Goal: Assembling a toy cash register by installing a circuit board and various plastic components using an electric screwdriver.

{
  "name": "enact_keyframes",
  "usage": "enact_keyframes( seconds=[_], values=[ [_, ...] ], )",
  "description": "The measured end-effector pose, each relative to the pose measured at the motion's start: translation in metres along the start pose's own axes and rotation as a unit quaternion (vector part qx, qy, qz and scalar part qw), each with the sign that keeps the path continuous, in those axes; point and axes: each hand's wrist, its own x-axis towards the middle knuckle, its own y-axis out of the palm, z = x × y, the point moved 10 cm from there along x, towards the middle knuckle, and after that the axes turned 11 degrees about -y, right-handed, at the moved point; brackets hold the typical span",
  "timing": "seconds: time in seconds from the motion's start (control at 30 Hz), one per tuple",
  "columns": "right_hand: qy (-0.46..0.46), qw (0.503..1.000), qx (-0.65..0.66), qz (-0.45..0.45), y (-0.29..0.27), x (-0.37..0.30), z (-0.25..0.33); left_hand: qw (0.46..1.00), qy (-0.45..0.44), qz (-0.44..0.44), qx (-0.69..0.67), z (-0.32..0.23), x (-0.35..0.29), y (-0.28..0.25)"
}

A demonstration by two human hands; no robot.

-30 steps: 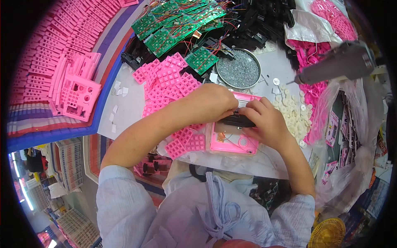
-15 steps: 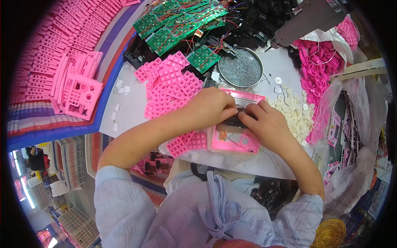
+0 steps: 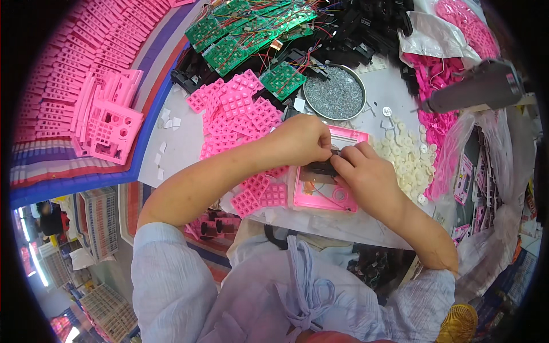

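In front of me on the table lies a pink plastic casing [image 3: 321,201], shaped like a shallow rectangular frame. Across its middle sits a black plastic part [image 3: 321,167], mostly covered by my fingers. My left hand [image 3: 301,140] is closed, its thumb and forefinger pinching at the black part from the left. Curled over from the right, my right hand [image 3: 369,174] also has its fingertips closed on that part, close to the left fingertips. The exact spot they grip is hidden. A thin wire and a small round piece show in the casing's near end.
Pink keypads [image 3: 243,114] are heaped left of the casing, white round pieces [image 3: 409,163] right. Beyond stand a dish of screws [image 3: 334,94] and green circuit boards [image 3: 251,43]. A dark powered screwdriver [image 3: 472,88] hangs at right. Pink casings [image 3: 111,123] are stacked far left.
The hanging screwdriver has swung right and toward me, away from the black parts at the back. Both hands stay at the casing with only slight finger shifts.
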Motion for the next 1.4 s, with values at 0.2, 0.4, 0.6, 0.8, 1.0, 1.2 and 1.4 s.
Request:
enact_keyframes(
  seconds=[0.2, 0.4, 0.6, 0.8, 1.0, 1.2, 1.4],
  values=[
    [0.045, 0.997, -0.046, 0.041, 0.006, 0.0, 0.008, 1.0, 0.004, 0.014, 0.008, 0.002, 0.004, 0.002],
    [0.031, 0.999, -0.026, -0.021, -0.001, -0.006, 0.005, 0.992, 0.085, -0.047, 0.083, -0.016, -0.002, 0.001],
    [0.008, 0.938, 0.009, -0.347, -0.132, -0.064, -0.014, 0.995, 0.069, -0.071, 0.031, -0.024, -0.002, -0.044],
    [0.052, 0.764, 0.309, -0.565, -0.164, -0.095, -0.154, 0.962, 0.149, -0.19, 0.129, -0.059, -0.015, -0.056],
    [0.057, 0.86, 0.41, -0.299, -0.11, 0.002, -0.147, 0.941, 0.192, -0.252, 0.114, -0.042, -0.069, -0.022],
    [0.077, 0.831, 0.429, -0.345, -0.109, 0.025, -0.132, 0.87, 0.182, -0.311, 0.336, -0.034, 0.041, -0.05],
    [0.117, 0.809, 0.43, -0.384, -0.09, -0.008, -0.124, 0.844, 0.17, -0.288, 0.419, -0.029, 0.069, -0.025]
  ],
)
